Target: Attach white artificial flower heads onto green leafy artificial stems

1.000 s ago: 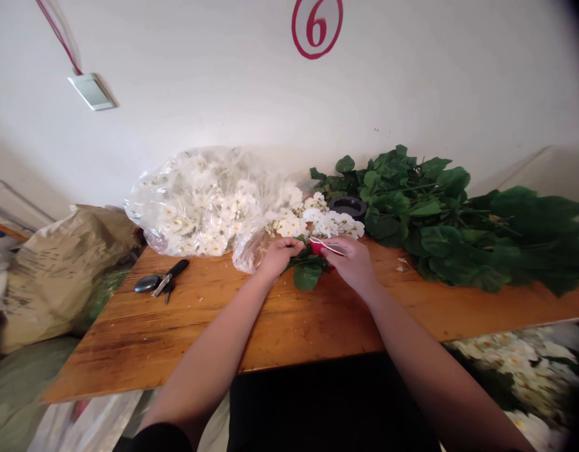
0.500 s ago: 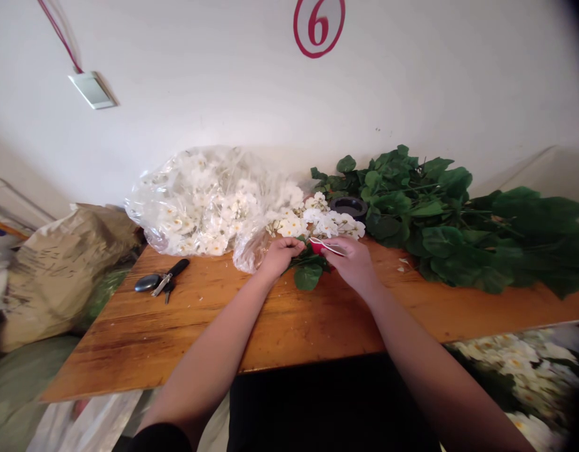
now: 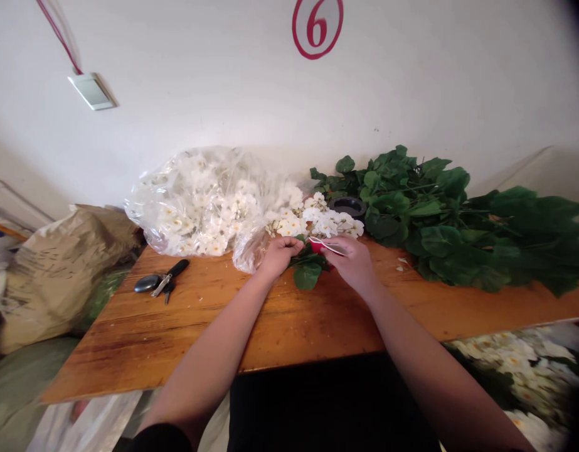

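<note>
Head view. A leafy sprig (image 3: 308, 275) is held above the middle of the wooden surface (image 3: 185, 339), well inward from its near edge. The sprig is pinched between the fingertips of the left hand (image 3: 280, 256); a red object (image 3: 317, 245) with a white edge is gripped by the right hand (image 3: 349, 258), just beside the leaves. Towards the far edge, a clear bag (image 3: 199, 201) is filled with white flowers, and loose blossoms (image 3: 334, 223) are laid beside a black ring (image 3: 348, 206). The right-hand end is covered by a foliage heap (image 3: 477, 251); keys (image 3: 162, 285) are placed near the left edge.
</note>
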